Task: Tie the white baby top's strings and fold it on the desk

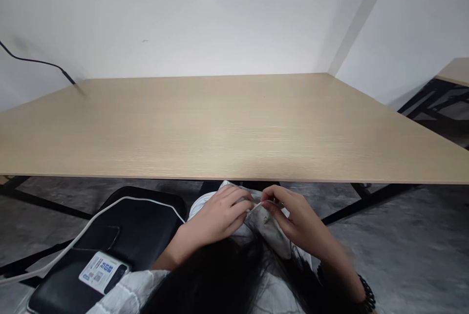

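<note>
A pale, light-grey piece of fabric (270, 230) with a small printed pattern lies over my lap, just below the table's front edge. It may be a small pouch, but its full shape is hidden by my hands and by dark hair. My left hand (222, 210) is curled over the fabric's left part, fingers bent together on its edge. With thumb and index finger, my right hand (291, 214) pinches the upper edge of the same fabric. The fingertips of both hands are close together. A dark beaded bracelet (367, 294) circles my right wrist.
The wooden table (227, 128) spans the view, with white panels (205, 21) behind and beside it. To my left is a black padded seat (146, 226) bearing a white labelled device (103, 273). A white cable (91, 221) crosses the seat. A black cable (40, 61) hangs at far left.
</note>
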Motion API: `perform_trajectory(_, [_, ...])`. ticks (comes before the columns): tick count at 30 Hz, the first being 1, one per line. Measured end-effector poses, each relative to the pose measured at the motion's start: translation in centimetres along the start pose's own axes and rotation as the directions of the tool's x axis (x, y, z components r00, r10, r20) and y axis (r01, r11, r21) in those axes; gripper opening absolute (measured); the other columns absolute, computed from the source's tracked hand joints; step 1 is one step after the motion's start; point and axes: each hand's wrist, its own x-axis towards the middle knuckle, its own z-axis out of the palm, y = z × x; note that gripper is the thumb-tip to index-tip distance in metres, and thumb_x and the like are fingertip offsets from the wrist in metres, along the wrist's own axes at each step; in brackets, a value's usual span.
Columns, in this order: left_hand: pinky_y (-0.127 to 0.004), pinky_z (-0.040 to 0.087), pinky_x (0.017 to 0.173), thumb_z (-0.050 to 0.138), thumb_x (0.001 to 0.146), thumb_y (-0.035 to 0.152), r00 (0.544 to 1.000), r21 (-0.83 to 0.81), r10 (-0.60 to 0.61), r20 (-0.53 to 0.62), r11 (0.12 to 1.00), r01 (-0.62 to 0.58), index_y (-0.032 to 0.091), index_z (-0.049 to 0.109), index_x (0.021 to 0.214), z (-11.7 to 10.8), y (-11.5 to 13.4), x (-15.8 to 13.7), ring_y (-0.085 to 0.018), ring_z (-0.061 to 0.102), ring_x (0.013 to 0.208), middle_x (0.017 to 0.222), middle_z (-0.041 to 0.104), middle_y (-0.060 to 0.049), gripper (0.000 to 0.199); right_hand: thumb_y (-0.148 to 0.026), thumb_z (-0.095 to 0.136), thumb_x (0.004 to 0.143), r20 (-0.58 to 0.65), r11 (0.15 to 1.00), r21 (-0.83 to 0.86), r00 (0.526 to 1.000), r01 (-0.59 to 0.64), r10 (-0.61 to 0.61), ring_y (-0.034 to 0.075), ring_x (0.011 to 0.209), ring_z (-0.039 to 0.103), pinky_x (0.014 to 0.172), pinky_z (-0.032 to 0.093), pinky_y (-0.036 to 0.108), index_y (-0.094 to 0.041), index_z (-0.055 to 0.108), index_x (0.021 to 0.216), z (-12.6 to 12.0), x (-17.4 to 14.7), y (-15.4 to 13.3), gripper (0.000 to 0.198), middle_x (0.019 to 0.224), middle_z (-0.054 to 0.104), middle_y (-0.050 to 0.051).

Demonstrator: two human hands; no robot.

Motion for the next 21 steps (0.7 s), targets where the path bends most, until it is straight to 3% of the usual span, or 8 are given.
perform_trajectory(5, [-0.032,0.047,0.081,0.043,0.102,0.022,0.999,0.000,0.001,0.035,1.000,-0.001,0.018,0.061,0.102,-0.2,0.1,-0.2,-0.019,0.059,0.086,0.094,0.065,-0.005,0.018,-0.014,0.051,0.096,-0.064,0.995,0.050,0.994,-0.086,0.089,0.014,0.073,0.057,0.066,0.042,0.025,-0.021,0.056,0.094,0.3,0.1,0.2,0.009,0.082,0.063,-0.001])
perform_trajectory(14, [-0.029,0.049,0.077,0.047,0.102,0.024,1.000,-0.061,0.006,-0.004,0.998,-0.006,0.018,0.059,0.113,-0.3,-0.2,-0.5,-0.018,0.063,0.082,0.089,0.065,-0.004,0.018,-0.017,0.052,0.096,-0.100,0.989,0.088,0.987,-0.118,0.126,0.014,0.071,0.055,0.066,0.041,0.025,-0.021,0.055,0.091,-0.1,0.1,0.2,0.007,0.080,0.060,-0.001])
perform_trajectory(21, [-0.029,0.050,0.072,0.045,0.106,0.031,0.995,-0.001,0.035,-0.092,0.999,-0.035,0.017,0.063,0.109,0.1,-0.2,-0.6,-0.017,0.064,0.075,0.084,0.069,-0.003,0.023,-0.016,0.052,0.095,-0.016,0.991,0.075,0.993,-0.114,0.116,0.013,0.069,0.053,0.061,0.039,0.025,-0.021,0.055,0.089,-0.8,-0.1,-0.2,0.008,0.079,0.060,-0.001])
